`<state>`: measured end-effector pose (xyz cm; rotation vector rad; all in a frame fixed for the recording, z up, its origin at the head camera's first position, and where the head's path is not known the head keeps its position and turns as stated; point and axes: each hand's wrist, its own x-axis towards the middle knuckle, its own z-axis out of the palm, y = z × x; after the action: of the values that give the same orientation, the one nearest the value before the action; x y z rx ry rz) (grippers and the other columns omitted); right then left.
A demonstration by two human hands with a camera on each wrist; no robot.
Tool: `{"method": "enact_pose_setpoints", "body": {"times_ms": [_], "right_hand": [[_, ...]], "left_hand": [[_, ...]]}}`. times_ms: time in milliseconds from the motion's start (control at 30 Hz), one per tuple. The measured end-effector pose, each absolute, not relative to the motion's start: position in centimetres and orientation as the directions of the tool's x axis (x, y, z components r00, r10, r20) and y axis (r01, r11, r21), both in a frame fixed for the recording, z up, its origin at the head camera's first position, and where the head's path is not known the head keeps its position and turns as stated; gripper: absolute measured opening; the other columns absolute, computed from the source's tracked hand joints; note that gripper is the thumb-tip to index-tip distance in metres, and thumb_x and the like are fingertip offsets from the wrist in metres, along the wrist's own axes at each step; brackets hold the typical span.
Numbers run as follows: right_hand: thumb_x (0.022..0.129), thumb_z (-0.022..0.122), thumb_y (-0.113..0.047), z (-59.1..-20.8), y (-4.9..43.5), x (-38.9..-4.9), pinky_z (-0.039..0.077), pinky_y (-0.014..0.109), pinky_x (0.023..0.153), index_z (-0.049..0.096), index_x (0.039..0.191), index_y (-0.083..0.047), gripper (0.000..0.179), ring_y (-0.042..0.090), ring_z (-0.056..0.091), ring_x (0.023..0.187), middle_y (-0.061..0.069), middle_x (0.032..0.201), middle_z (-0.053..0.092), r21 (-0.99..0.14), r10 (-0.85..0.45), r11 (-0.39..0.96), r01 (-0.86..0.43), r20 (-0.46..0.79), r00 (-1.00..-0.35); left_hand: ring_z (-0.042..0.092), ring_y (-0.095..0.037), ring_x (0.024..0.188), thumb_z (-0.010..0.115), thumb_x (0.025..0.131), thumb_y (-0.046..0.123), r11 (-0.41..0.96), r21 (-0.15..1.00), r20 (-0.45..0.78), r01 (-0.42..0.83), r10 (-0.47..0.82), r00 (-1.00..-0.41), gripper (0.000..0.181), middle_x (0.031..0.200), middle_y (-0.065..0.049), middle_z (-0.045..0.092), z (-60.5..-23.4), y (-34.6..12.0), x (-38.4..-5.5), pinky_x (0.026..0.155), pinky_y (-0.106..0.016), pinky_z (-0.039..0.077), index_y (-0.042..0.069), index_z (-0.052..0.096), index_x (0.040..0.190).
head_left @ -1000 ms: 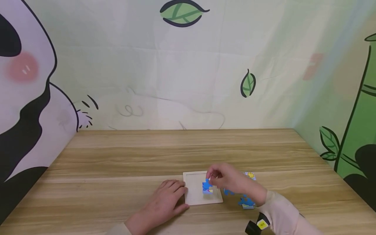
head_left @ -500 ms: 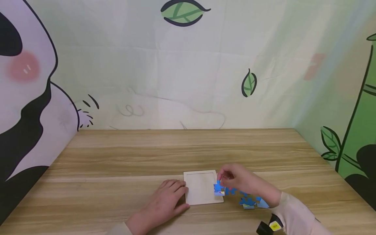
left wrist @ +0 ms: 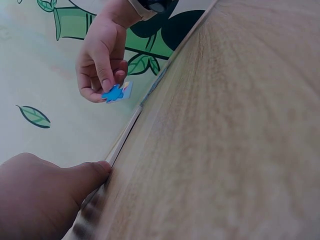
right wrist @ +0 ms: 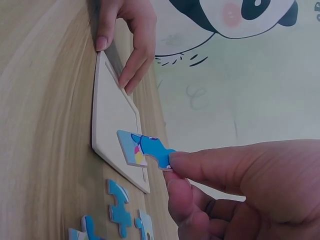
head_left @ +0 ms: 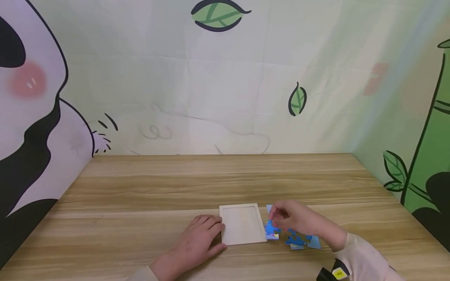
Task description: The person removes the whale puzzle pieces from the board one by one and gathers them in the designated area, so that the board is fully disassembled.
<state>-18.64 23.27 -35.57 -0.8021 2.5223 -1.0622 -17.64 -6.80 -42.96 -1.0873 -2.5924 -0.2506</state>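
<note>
My right hand (head_left: pixel 293 216) pinches a blue jigsaw puzzle piece (right wrist: pixel 145 149) between thumb and forefinger. It is lifted above the table just right of a shallow wooden puzzle tray (head_left: pixel 242 226). The piece has a pale corner with yellow and pink marks. My left hand (head_left: pixel 197 240) lies at the tray's left edge, its fingertips and thumb touching the rim. In the right wrist view the left hand (right wrist: pixel 131 37) has its thumb at one corner and its fingers along the side. No puzzle piece lies inside the tray.
Several loose blue puzzle pieces (head_left: pixel 296 241) lie on the table right of the tray, partly hidden under the right hand. The wood-grain table (head_left: pixel 140 187) meets a backdrop (head_left: pixel 225 78) printed with a panda, leaves and bamboo.
My right hand has carried the pinched puzzle piece rightward, from above the tray to beyond its right edge. The left hand and the tray have stayed in place.
</note>
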Motion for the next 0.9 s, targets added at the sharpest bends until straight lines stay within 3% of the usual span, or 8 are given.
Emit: {"method": "enact_pose_setpoints", "body": {"times_ms": [900], "right_hand": [[0.09, 0.062, -0.007, -37.4, 24.4, -18.0, 0.039, 0.016, 0.048, 0.061, 0.094, -0.001, 0.008, 0.004, 0.05, 0.058, -0.004, 0.069, 0.054, -0.769, -0.572, 0.583, -0.263, -0.159, -0.805]], "left_hand": [[0.057, -0.019, 0.112, 0.068, 0.086, 0.042, 0.699, 0.04, 0.356, 0.714, 0.657, -0.664, 0.037, 0.118, -0.002, 0.063, -43.0, -6.7, -17.6, 0.101, -0.037, 0.043, 0.014, 0.065, 0.109]]}}
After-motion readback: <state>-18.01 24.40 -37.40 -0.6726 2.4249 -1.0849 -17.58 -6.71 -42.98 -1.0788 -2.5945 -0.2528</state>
